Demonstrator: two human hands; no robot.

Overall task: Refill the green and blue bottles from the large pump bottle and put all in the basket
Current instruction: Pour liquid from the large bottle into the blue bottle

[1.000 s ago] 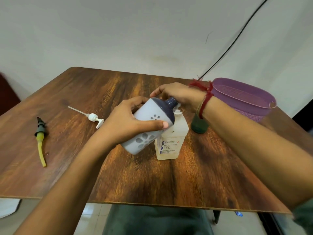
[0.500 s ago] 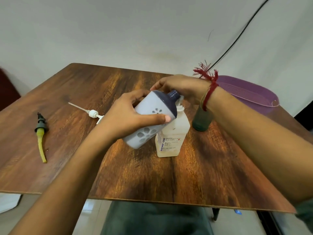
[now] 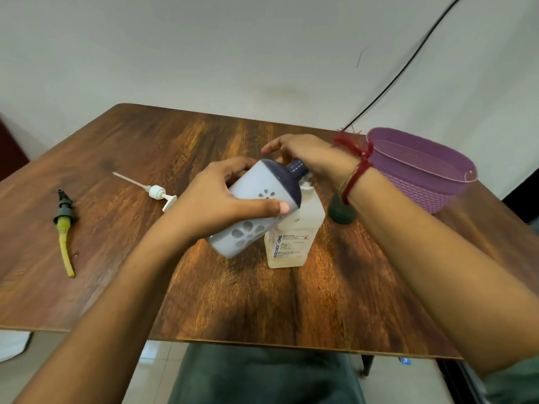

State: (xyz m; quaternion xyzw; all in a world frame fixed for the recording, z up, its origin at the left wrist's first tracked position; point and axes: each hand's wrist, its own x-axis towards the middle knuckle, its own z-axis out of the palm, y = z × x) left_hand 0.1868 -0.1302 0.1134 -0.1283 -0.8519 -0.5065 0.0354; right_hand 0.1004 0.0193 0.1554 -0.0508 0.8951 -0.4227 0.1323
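Head view: against the frames of the last second, little has moved. The left hand (image 3: pixel 215 205) still wraps the body of the blue bottle (image 3: pixel 262 185), thumb across the front, holding it lifted and tilted so that its open dark-blue neck meets the white top of the large pump bottle (image 3: pixel 294 237). The right hand (image 3: pixel 309 153) stays arched over that top as before; whether it clasps the pump head or only presses on it cannot be told, since the hand hides the contact. The large bottle has not shifted on the table (image 3: pixel 262 301). The green bottle (image 3: pixel 339 212) remains just behind it, half hidden by the right wrist. Judgement: the blue refill is still under way, not finished. A loose white pump (image 3: pixel 157 193) and a dark-capped pump with a yellow tube (image 3: pixel 64 225) still lie well apart to the left, so both small bottles have yet to be closed. None of the three bottles is in the purple basket (image 3: pixel 414 185), which stands at the right edge. Writing: the large bottle's label reads "BIOCHEK" and "CHG" vertically in blue-violet, with a small red mark; the fine print is illegible. The blue bottle carries only a flower pattern, no text.
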